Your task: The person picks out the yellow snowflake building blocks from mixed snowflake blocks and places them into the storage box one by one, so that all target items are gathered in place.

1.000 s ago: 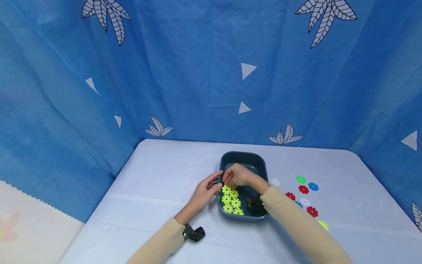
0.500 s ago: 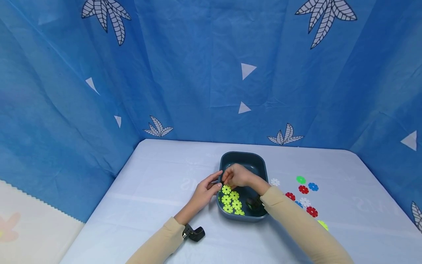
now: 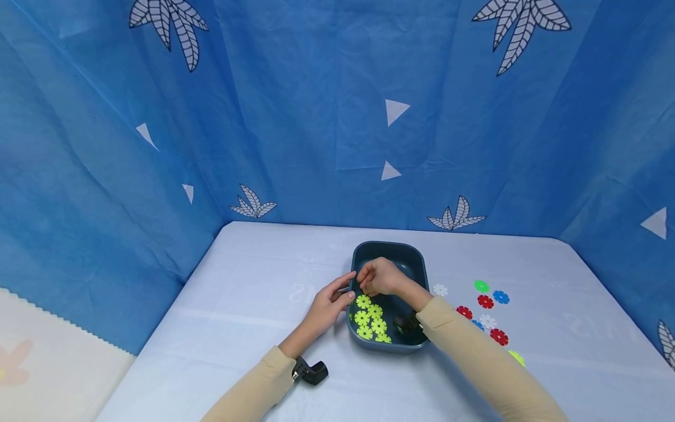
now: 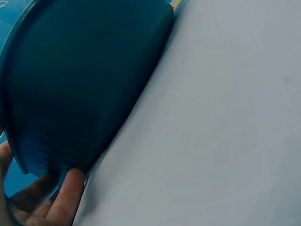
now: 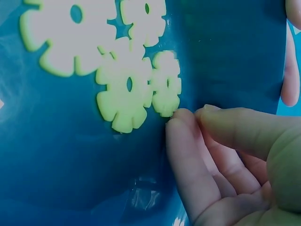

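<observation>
A dark teal box (image 3: 387, 348) stands on the table with several yellow-green notched discs (image 3: 378, 326) inside, along its left side. My left hand (image 3: 325, 306) rests against the box's left wall, thumb and index fingertip at the rim; its other fingers (image 4: 68, 195) touch the outer wall. My right hand (image 3: 381, 277) reaches into the box near the left wall, fingers loosely bent. In the right wrist view its fingertips (image 5: 181, 117) meet the lower edge of a small-looking yellow-green disc (image 5: 166, 92). Nothing shows between thumb and index finger.
Right of the box lie loose discs: a green one (image 3: 481, 286), blue ones (image 3: 501, 297), red ones (image 3: 498, 337), white ones (image 3: 488, 322) and a yellow one (image 3: 517, 357). A blue patterned curtain (image 3: 337, 146) stands behind the white table (image 3: 274, 258).
My right hand has lifted slightly and its fingers have loosened near the discs. Several discs have shifted a little in the box. The left hand has stayed at the rim.
</observation>
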A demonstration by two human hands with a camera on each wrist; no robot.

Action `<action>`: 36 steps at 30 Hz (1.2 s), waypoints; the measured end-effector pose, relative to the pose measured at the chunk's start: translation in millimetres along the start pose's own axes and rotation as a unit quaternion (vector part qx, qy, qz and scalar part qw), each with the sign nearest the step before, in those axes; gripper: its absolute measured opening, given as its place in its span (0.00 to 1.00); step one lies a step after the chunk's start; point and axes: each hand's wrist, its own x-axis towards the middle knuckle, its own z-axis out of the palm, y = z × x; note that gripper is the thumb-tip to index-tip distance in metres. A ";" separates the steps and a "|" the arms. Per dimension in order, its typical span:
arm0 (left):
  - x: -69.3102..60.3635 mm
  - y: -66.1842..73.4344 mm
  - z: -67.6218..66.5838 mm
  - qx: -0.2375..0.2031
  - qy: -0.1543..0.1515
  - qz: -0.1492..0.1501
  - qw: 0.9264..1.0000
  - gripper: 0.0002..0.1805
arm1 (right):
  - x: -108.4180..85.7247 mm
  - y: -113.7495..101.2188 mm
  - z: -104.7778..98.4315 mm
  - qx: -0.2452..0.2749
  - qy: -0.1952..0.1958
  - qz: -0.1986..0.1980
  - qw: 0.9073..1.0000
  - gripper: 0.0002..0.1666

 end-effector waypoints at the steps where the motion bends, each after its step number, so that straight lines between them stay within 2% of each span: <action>1: -0.1 0.1 0.1 0.001 0.001 -0.002 1.000 0.28 | 0.2 0.0 0.1 0.001 -0.001 0.001 1.000 0.10; 7: 0.8 -0.9 -0.4 0.002 -0.003 0.000 1.000 0.28 | 1.6 0.2 1.5 0.010 -0.015 0.017 1.000 0.08; 12: 2.5 -1.8 -0.9 -0.002 -0.005 0.007 1.000 0.28 | 1.3 -0.4 0.7 0.004 -0.017 0.016 1.000 0.08; 20: 1.2 -1.2 -1.2 -0.004 -0.011 0.002 1.000 0.28 | -0.6 0.8 -7.3 0.012 -0.009 0.007 1.000 0.07; 28: 0.8 -2.0 -2.3 0.006 -0.003 0.004 1.000 0.28 | -8.7 -0.8 -32.2 0.001 0.007 -0.008 1.000 0.13; 36: 0.1 -2.7 -0.4 0.012 0.003 0.005 1.000 0.28 | -29.2 -3.9 -73.0 0.009 0.022 -0.024 0.999 0.20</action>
